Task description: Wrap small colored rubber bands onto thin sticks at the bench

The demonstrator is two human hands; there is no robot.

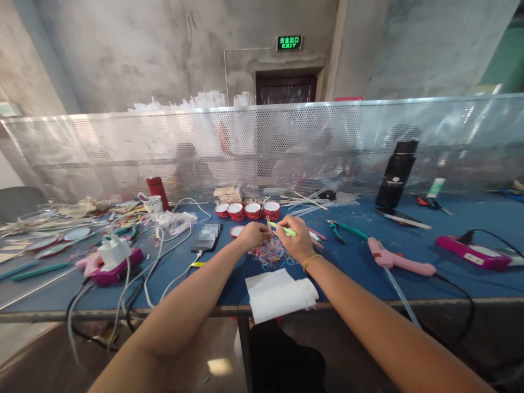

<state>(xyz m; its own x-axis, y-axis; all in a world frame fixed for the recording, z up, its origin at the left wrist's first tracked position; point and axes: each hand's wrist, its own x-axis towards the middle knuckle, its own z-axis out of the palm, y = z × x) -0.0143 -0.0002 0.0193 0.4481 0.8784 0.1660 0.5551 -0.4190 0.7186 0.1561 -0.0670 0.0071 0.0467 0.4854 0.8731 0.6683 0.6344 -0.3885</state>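
Note:
My left hand [256, 236] is closed, its fingertips pinching a thin flat wooden stick [269, 225] that points upward. In my right hand [298, 237] is a light green pen [286, 230], its tip end reaching toward the stick. Both hands are close together over a loose pile of small multicoloured bands [268, 256]. Just behind them stand short stacks of small round red items with white tops [252, 209]. A folded white sheet [280, 295] lies in front of the pile, at the table edge.
On the left are a phone [207, 237], white cables, a purple power strip [117, 267] and a red bottle [157, 192]. To the right lie green-handled pliers [347, 230], a pink glue gun [397, 259] and a black flask [397, 174]. A perforated metal screen [229, 153] rises behind.

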